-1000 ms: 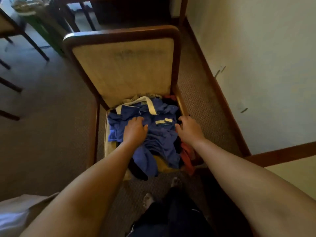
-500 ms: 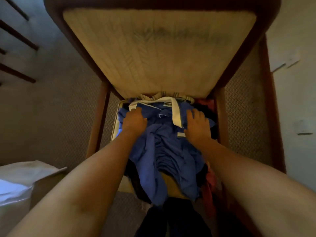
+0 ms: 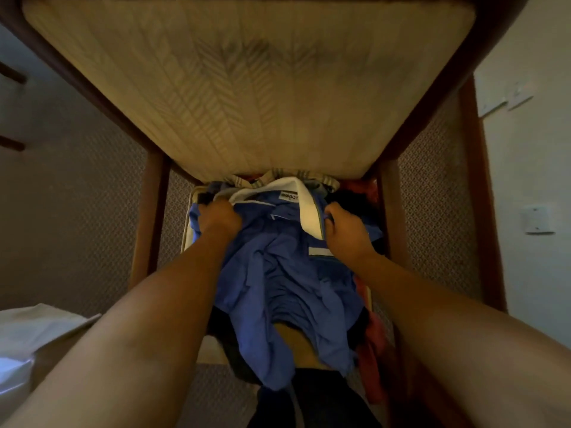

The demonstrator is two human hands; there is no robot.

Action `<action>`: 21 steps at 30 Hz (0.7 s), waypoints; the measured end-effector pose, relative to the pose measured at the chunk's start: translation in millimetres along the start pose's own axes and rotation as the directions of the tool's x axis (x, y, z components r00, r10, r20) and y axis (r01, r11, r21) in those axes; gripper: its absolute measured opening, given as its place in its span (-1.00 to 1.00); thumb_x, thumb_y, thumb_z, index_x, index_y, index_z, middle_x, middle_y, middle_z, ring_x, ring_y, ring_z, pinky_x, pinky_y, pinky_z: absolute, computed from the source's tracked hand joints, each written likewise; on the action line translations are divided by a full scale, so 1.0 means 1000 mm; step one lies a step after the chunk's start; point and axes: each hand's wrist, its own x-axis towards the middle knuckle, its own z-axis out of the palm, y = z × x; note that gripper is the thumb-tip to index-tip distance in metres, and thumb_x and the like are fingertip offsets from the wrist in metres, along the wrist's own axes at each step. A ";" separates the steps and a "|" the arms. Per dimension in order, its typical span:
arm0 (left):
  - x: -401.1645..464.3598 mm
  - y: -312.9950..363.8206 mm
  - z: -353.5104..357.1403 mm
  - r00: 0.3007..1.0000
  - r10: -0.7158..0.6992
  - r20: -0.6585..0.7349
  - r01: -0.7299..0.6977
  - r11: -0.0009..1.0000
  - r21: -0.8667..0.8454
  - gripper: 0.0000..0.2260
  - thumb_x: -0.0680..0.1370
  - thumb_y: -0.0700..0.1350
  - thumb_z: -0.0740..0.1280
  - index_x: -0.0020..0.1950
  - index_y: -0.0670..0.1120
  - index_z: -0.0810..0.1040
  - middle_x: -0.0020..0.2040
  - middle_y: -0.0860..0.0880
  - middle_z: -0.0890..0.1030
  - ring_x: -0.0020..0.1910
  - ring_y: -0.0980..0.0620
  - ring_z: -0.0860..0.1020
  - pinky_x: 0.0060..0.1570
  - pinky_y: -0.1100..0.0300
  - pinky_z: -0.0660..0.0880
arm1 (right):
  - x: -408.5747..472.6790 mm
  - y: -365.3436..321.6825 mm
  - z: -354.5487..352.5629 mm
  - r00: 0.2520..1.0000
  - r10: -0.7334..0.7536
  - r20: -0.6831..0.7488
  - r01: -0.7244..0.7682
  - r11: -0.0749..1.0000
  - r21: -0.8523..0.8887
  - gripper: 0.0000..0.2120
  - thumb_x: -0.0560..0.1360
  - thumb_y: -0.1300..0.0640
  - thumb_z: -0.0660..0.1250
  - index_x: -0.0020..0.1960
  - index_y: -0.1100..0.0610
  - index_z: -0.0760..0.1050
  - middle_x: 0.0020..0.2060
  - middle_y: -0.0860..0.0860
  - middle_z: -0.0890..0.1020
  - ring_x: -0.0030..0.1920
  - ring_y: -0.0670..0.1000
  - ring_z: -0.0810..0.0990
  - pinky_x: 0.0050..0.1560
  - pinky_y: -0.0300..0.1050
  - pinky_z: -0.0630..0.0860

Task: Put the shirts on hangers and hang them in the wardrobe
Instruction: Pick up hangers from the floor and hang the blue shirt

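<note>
1. gripping the blue shirt (image 3: 287, 273) at both shoulders, i judge the main risk to be dragging up the clothes beneath it; a red garment (image 3: 375, 341) lies under and outboard of my right hand, dark cloth sits below my wrists, and a snagged fold could pull either off the seat onto the carpet (image 3: 92, 227).
2. second risk, in my judgement: the grip is uneven. the right hand holds at the white collar (image 3: 304, 208) while the left holds plain fabric, so the shirt may lift twisted and need straightening before it takes a hanger.
3. third risk: the chair back (image 3: 247, 88) stands just beyond my knuckles, and a forward lift could brush the collar against it.
4. left hand (image 3: 220, 218): fingers curled tight into the blue fabric beside the collar's left end, bunching it.
5. right hand (image 3: 346, 225): fingers curled, clutching the shirt at the collar's right edge; fingertips hidden in the cloth.
6. location: the shirt lies on top of the pile on the chair seat, between and below my hands, its hem hanging toward me over the front edge.
7. no hanger or wardrobe is in view.
</note>
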 end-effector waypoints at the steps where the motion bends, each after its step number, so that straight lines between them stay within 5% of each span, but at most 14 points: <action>1: -0.007 0.000 -0.003 0.998 0.057 0.004 -0.057 0.998 0.026 -0.72 0.63 -0.12 0.17 0.24 -0.24 0.50 0.22 -0.23 0.55 0.22 -0.21 0.48 0.25 0.00 0.33 | -0.006 -0.004 -0.007 0.999 0.031 -0.009 -0.030 0.995 0.096 -0.87 0.61 0.25 0.14 -0.02 0.29 0.41 -0.25 0.17 0.52 -0.21 0.19 0.52 -0.20 0.16 0.41; 6: -0.055 0.004 -0.024 0.949 0.253 -0.190 -0.296 0.923 -0.247 -0.74 0.56 -0.12 0.26 -0.01 -0.30 0.61 -0.07 -0.30 0.62 -0.05 -0.27 0.56 -0.08 0.00 0.45 | -0.031 -0.031 -0.041 0.971 0.232 -0.048 -0.187 0.874 0.449 -0.84 0.60 0.32 0.13 -0.05 0.26 0.48 -0.27 0.08 0.53 -0.24 -0.05 0.45 -0.22 -0.08 0.40; 9: -0.089 0.008 -0.047 0.919 0.254 -0.302 -0.371 0.813 -0.448 -0.85 0.48 -0.22 0.36 -0.23 -0.29 0.53 -0.28 -0.23 0.50 -0.22 -0.14 0.48 -0.29 0.19 0.23 | -0.049 -0.054 -0.068 0.944 0.330 -0.017 -0.234 0.705 0.670 -0.79 0.61 0.32 0.10 -0.10 0.22 0.47 -0.27 0.03 0.49 -0.23 -0.08 0.42 -0.19 -0.19 0.38; 11: -0.112 0.013 -0.067 0.927 0.257 -0.275 -0.371 0.746 -0.553 -0.92 0.49 -0.25 0.37 -0.17 -0.24 0.51 -0.25 -0.19 0.51 -0.20 -0.07 0.47 -0.31 0.22 0.20 | -0.067 -0.069 -0.088 0.930 0.368 -0.015 -0.232 0.617 0.752 -0.76 0.63 0.26 0.09 -0.05 0.32 0.50 -0.19 0.14 0.51 -0.20 -0.08 0.42 -0.17 -0.22 0.39; 13: -0.130 0.015 -0.085 0.938 0.278 -0.207 -0.346 0.713 -0.610 -0.89 0.53 -0.21 0.34 0.00 -0.24 0.52 -0.14 -0.14 0.55 -0.13 -0.03 0.49 -0.26 0.22 0.26 | -0.087 -0.082 -0.107 0.922 0.386 -0.034 -0.239 0.635 0.734 -0.72 0.62 0.17 0.15 0.04 0.39 0.50 -0.08 0.20 0.56 -0.10 -0.03 0.51 -0.14 -0.24 0.40; 15: -0.143 0.016 -0.101 0.922 0.344 -0.177 -0.381 0.725 -0.573 -0.82 0.56 -0.14 0.31 0.09 -0.23 0.49 -0.07 -0.12 0.55 -0.07 -0.05 0.50 -0.19 0.20 0.31 | -0.111 -0.094 -0.125 0.911 0.406 -0.066 -0.270 0.711 0.649 -0.80 0.59 0.11 0.25 0.12 0.21 0.52 0.02 0.05 0.56 0.11 0.03 0.53 -0.06 -0.21 0.39; 21: -0.207 0.036 -0.150 0.776 0.621 -0.115 -0.562 0.596 -0.574 -0.90 0.55 -0.14 0.32 0.01 -0.12 0.45 -0.18 0.01 0.49 -0.23 0.10 0.45 -0.31 0.19 0.35 | -0.217 -0.115 -0.167 0.840 0.496 -0.220 -0.345 0.801 0.489 -0.51 0.52 0.02 0.38 0.38 0.17 0.39 0.29 0.08 0.49 0.26 0.06 0.47 0.16 -0.13 0.38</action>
